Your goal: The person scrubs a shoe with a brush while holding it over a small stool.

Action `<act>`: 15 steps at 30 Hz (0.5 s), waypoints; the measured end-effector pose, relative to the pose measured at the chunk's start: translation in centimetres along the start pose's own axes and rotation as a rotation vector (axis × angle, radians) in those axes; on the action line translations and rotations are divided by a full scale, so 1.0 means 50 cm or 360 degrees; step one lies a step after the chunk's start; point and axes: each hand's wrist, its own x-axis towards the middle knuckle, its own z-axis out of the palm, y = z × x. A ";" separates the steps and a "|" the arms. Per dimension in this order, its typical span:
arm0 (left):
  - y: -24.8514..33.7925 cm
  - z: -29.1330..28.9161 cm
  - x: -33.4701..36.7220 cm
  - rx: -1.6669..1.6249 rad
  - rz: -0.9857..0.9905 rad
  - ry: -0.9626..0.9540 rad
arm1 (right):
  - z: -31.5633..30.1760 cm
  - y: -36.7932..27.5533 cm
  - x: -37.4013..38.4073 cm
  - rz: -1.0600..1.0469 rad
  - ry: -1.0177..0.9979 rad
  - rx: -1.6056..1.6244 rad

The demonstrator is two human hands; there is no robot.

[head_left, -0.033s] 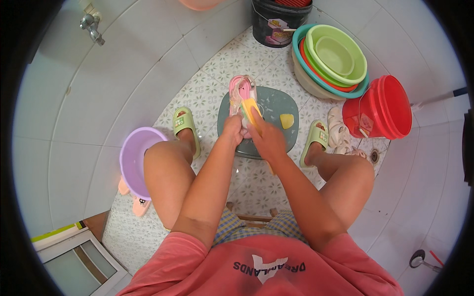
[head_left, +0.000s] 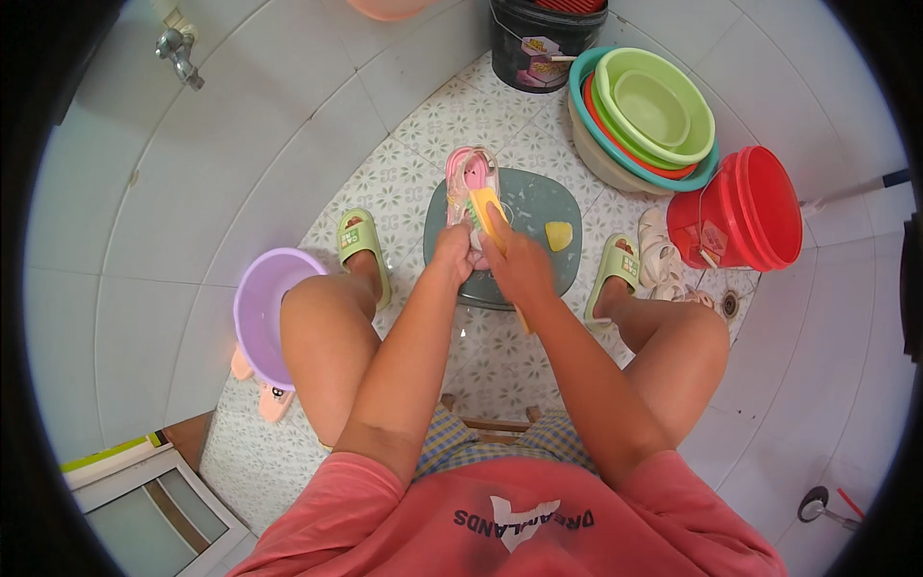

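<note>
A pink sandal [head_left: 467, 171] with pale straps lies lengthwise over a dark green stool [head_left: 538, 197], its far end past the stool's edge. My left hand [head_left: 457, 252] is closed around the near end of the sandal. In my right hand [head_left: 521, 264] I grip a yellow scrubbing brush [head_left: 488, 212]; its green bristles are against the sandal's side. The brush handle runs back under my right wrist. To the right on the stool sits a yellow piece [head_left: 559, 236] that looks like soap. My fingers hide the sandal's near end.
A purple basin [head_left: 252, 308] stands by my left leg. Stacked basins [head_left: 697, 120], a red bucket [head_left: 769, 207] and a black bucket [head_left: 548, 48] line the far right wall. Pale shoes [head_left: 658, 252] lie beside my right foot. A tap [head_left: 180, 56] sticks out on the left wall.
The brush has shifted slightly away from me along the sandal, and more of its green bristles show. My left hand and the sandal look unmoved.
</note>
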 end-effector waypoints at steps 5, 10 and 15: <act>0.011 0.030 -0.024 -0.0138 0.0025 0.0033 | 0.050 0.078 -0.044 0.0040 0.0073 0.0042; 0.015 0.030 -0.034 -0.0126 0.0019 0.0040 | 0.034 0.059 -0.102 0.0074 0.0205 0.0142; 0.006 0.018 -0.019 -0.0104 0.0024 0.0001 | 0.022 0.011 0.005 0.0021 0.0155 -0.0011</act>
